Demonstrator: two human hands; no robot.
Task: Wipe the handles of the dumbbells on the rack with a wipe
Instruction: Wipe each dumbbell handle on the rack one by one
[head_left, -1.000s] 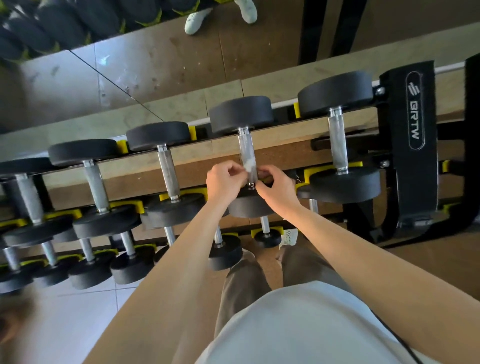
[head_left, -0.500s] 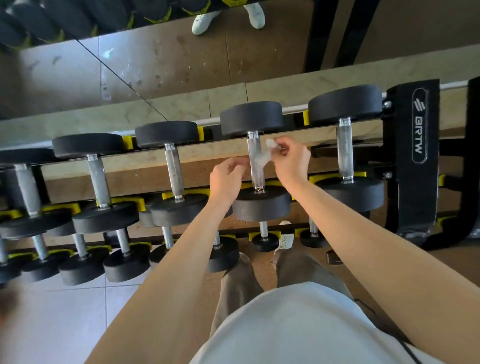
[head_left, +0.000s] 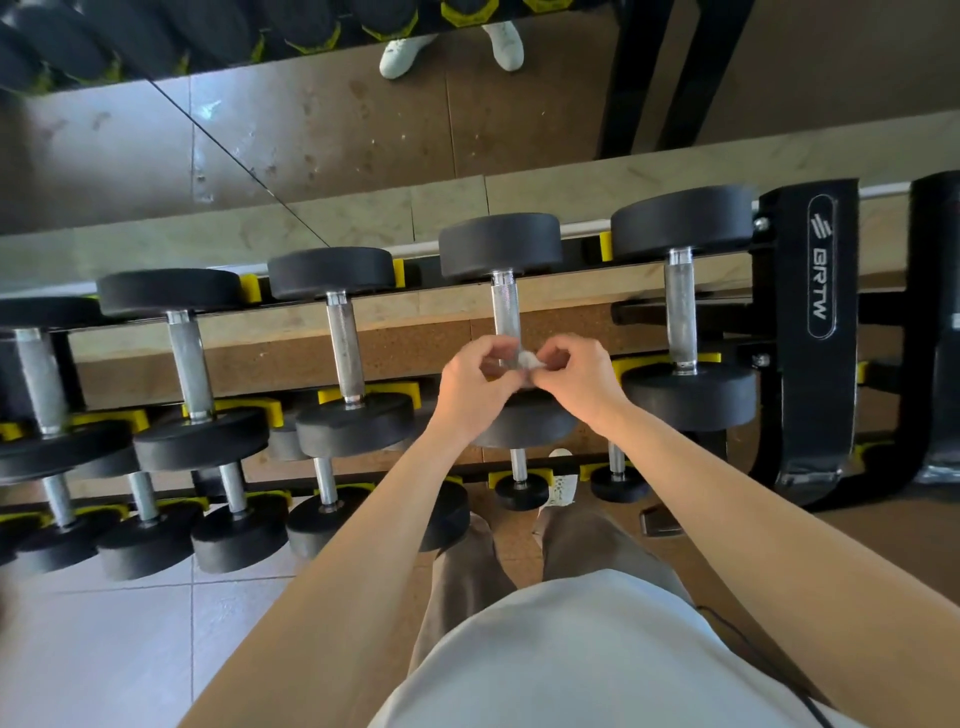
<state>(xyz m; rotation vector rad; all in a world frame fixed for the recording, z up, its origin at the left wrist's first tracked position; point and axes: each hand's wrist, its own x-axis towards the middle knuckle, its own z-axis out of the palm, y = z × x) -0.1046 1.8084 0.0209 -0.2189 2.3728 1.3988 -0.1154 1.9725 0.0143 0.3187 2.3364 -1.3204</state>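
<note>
Black dumbbells with knurled steel handles lie in a row on the top tier of the rack (head_left: 810, 332). The second dumbbell from the right has its handle (head_left: 505, 317) running toward me. A small white wipe (head_left: 529, 359) is wrapped against the near end of that handle. My left hand (head_left: 475, 387) and my right hand (head_left: 576, 376) both pinch the wipe from either side. The near end of the handle and part of the near weight head (head_left: 524, 423) are hidden by my hands.
Other dumbbells sit to the left (head_left: 343, 343) and right (head_left: 681, 312) on the same tier. Smaller dumbbells (head_left: 236, 519) fill a lower tier. A mirror (head_left: 311, 130) stands behind the rack. My legs and white shoe (head_left: 561, 483) are below, on a tiled floor.
My right hand has come back down the handle from the far part to the near end with the wipe. My left hand has closed in beside it.
</note>
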